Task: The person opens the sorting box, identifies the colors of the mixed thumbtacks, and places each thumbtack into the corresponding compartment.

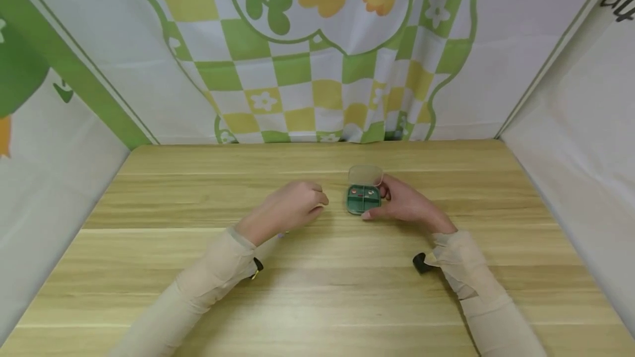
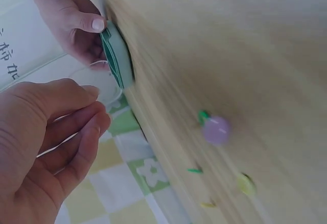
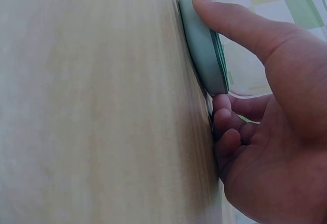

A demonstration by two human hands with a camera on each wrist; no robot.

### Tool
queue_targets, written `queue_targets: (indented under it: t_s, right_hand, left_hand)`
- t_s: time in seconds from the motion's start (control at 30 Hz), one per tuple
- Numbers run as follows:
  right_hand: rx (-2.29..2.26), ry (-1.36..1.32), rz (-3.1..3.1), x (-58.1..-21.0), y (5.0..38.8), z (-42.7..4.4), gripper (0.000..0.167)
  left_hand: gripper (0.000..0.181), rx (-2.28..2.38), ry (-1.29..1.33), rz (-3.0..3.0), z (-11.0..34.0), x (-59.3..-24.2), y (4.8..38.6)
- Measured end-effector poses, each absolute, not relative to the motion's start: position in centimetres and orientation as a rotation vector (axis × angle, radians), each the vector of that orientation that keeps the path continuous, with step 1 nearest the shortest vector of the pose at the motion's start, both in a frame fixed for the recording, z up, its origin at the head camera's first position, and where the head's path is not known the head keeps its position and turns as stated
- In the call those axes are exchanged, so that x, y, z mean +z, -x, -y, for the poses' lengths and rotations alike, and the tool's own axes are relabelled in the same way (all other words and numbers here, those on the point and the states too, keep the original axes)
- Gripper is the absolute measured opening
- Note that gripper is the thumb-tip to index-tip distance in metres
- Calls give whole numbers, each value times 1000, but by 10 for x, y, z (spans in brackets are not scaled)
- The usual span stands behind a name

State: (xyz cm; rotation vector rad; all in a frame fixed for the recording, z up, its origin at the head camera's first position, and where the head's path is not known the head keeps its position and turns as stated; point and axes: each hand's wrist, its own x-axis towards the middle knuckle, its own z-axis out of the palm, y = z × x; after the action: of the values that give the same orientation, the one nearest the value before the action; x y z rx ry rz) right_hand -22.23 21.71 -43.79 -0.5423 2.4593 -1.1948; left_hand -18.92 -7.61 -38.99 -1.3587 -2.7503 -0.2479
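A small green pill box (image 1: 364, 201) with several compartments lies on the table, its clear lid (image 1: 365, 175) raised at the back. Small reddish and pale pieces show in its back compartments. My right hand (image 1: 409, 201) grips the box, thumb on the near wall and fingers behind its right side. Left of the box, apart from it, is my left hand (image 1: 290, 205). Its fingers curl and thumb and forefinger tips meet in the left wrist view; whether something tiny sits between them is hidden. Beneath it lies a purple round charm (image 2: 216, 130) with a green top.
A yellow piece (image 2: 246, 184), a small green piece (image 2: 194, 171) and another yellow bit (image 2: 208, 204) lie near the purple charm. The wooden table (image 1: 317, 302) ends at a checkered cloth (image 1: 297, 81) behind, with white cloth walls on both sides.
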Motion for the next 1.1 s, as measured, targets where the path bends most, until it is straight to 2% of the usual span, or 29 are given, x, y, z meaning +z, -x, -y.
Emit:
queue_targets:
  t_s: [0.2,0.37,0.6,0.83,1.1]
  right_hand:
    - [-1199,572,-2452,-438,223,-215,62]
    - [-1212,543,-2447,-434,224,-215,64]
    - [-1249,599,-2402,-433,225,-218,65]
    - [-1244,614,-2399,-435,224,-219,65]
    - [-1250,572,-2408,-436,221,-218,66]
  left_hand:
    - [21,-260,1334,2732,104,-395,175]
    - [15,-276,1309,2744,123,-392,164]
    - [41,-343,1270,2887,138,-392,153]
    - [37,-354,1259,2877,143,-401,147]
    - [25,-362,1270,2882,146,-409,146]
